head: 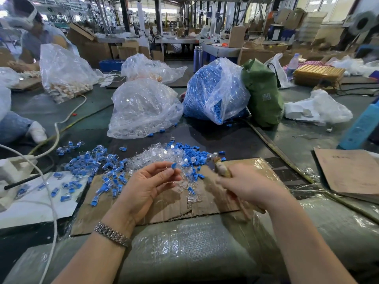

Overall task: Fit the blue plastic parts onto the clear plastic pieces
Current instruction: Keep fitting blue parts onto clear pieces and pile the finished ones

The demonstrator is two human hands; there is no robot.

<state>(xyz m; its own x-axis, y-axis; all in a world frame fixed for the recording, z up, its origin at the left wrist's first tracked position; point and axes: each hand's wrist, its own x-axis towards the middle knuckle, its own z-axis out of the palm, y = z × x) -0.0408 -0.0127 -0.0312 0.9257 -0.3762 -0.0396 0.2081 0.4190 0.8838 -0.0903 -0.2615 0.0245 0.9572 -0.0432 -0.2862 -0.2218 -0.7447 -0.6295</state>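
My work surface is a dark mat point(235, 138), pretty crowded. Near me there's a torn sheet of cardboard point(164, 203) with loose blue parts point(190, 154) and clear pieces point(147, 156) heaped along its far edge. Finished blue-and-clear ones point(92, 160) are scattered off to the left, some on a white sheet point(41, 210). Farther back sit a bag of clear pieces point(143, 109), a bag of blue parts point(213, 91) and a green sack point(262, 93) just right of it.

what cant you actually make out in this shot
- Right hand, head view: motion blur hides what tool it grips.
- Left hand: whether its blue part is seated on a clear piece; too small.
- Green bag: contents hidden by its fabric.
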